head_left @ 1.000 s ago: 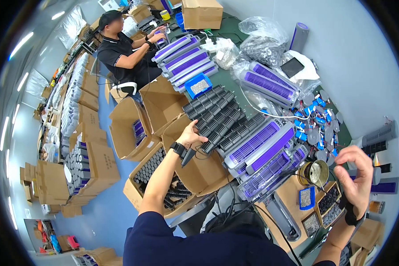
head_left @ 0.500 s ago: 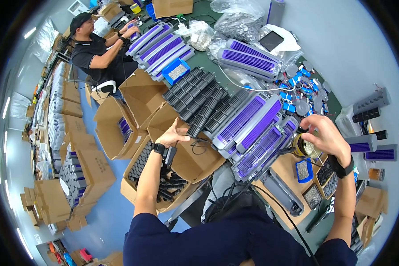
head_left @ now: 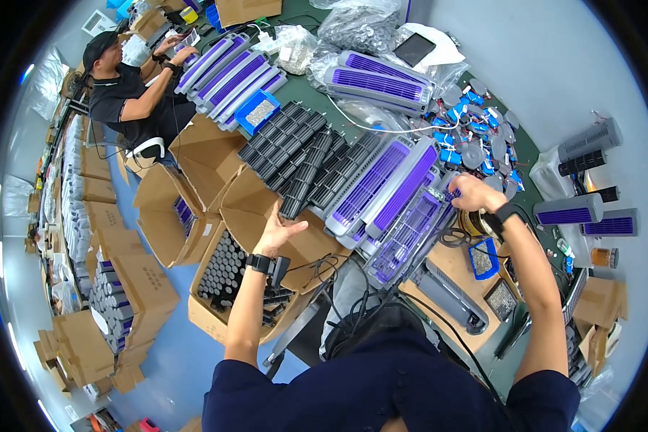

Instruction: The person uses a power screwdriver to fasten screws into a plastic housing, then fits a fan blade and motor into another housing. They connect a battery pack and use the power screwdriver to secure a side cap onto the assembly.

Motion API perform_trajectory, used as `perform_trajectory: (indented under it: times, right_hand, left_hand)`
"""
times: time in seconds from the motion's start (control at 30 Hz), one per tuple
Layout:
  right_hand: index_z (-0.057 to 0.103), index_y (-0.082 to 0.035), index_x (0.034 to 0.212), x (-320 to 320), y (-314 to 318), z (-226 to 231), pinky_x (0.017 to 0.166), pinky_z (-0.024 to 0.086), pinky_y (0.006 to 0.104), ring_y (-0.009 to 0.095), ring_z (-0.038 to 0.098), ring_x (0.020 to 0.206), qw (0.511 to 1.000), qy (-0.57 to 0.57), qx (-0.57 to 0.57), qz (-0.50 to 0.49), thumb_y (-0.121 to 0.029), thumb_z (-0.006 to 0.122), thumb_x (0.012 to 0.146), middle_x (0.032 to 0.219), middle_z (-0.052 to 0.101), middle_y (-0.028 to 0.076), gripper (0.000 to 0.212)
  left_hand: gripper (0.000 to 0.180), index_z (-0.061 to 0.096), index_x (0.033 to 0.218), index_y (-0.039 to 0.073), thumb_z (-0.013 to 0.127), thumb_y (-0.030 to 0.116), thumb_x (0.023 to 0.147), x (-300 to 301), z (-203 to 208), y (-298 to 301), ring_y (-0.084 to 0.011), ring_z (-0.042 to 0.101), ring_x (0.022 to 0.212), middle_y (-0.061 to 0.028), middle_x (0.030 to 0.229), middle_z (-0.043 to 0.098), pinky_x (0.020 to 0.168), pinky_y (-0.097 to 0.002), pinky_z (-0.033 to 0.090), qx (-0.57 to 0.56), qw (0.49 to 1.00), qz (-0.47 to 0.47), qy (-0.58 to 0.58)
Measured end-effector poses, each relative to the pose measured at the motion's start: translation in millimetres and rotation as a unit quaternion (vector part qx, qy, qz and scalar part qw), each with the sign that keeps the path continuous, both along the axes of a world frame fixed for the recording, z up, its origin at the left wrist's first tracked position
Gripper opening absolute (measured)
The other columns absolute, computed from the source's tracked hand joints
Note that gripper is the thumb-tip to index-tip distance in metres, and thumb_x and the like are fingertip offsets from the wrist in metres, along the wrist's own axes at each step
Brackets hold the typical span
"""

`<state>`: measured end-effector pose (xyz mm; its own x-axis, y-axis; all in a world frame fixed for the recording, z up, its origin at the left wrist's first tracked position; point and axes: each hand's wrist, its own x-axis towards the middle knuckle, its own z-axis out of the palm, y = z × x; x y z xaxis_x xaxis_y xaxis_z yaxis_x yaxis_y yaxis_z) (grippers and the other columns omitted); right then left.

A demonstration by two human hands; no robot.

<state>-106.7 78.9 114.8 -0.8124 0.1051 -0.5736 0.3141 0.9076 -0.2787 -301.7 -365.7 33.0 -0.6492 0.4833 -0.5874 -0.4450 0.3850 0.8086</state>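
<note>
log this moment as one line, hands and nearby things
left hand: open, by black rollers | right hand: at end of grey-purple housings, grip unclear | blue tray: beyond rollers

The single view looked down from the person's head, through the left of two side-by-side wide fisheye cameras, over the navy-blue short-sleeved shirt (head_left: pixel 324 389) at the lower edge. It faced the dark green tabletop (head_left: pixel 309 93), which ran slantwise across the field. The bare left hand (head_left: pixel 276 234) and bare right hand (head_left: pixel 477 193) lay at close range, whereas the seated co-worker in a black collared shirt (head_left: pixel 119 99) appeared farther off at upper left. The blue floor (head_left: pixel 174 347) showed at lower left; the pale wall (head_left: pixel 511 57) bounded the right side.
</note>
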Motion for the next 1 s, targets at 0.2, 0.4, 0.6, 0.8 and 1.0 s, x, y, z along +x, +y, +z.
perform_trajectory:
  times: [0.2,0.4,0.6,0.8,1.0]
  right_hand:
    - [0.057,0.000,0.116,-14,-6,-66,0.094,0.048,0.0422,0.039,0.057,0.111,0.995,-0.020,0.076,-0.055,-0.005,0.065,0.074,0.116,0.059,0.024,0.043]
    - [0.067,-0.005,0.103,-22,-10,-69,0.093,0.048,0.0436,0.041,0.057,0.110,0.993,-0.034,0.059,-0.098,-0.005,0.065,0.074,0.119,0.058,0.024,0.030]
    - [0.067,-0.006,0.096,-3,0,-91,0.084,0.051,0.0474,0.040,0.062,0.098,0.989,0.054,0.048,-0.130,-0.012,0.068,0.076,0.102,0.065,0.022,0.021]
    - [0.064,-0.002,0.100,0,-11,-85,0.079,0.053,0.0451,0.039,0.066,0.089,0.985,0.064,0.043,-0.156,-0.012,0.064,0.080,0.092,0.068,0.024,0.023]
    - [0.054,0.007,0.115,9,-17,-72,0.073,0.054,0.0419,0.035,0.069,0.081,0.936,0.026,-0.145,-0.320,-0.007,0.066,0.079,0.092,0.066,0.029,0.040]
  left_hand:
    - [0.123,-0.011,0.150,0.002,0.084,0.009,0.071,31,-4,12,-0.0160,0.062,0.079,-0.0179,0.127,0.047,0.076,-0.0298,0.053,0.022,0.995,0.098,0.017]
    - [0.091,0.018,0.148,0.014,0.078,0.016,0.080,51,-32,22,-0.0167,0.063,0.088,-0.0165,0.130,0.045,0.068,-0.0291,0.052,-0.001,0.984,0.148,0.099]
    - [0.035,0.053,0.117,0.003,0.063,0.028,0.094,27,-44,28,-0.0115,0.058,0.074,-0.0022,0.090,0.056,0.063,-0.0260,0.048,-0.028,0.971,0.207,0.114]
    - [0.048,0.047,0.120,-0.003,0.067,0.029,0.089,35,-57,15,-0.0129,0.052,0.070,-0.0068,0.093,0.051,0.062,-0.0284,0.047,-0.125,0.953,0.180,0.210]
    - [0.055,0.047,0.116,-0.002,0.077,0.014,0.073,129,-11,47,-0.0218,0.052,0.084,-0.0154,0.108,0.046,0.074,-0.0336,0.048,-0.118,0.900,0.121,0.403]
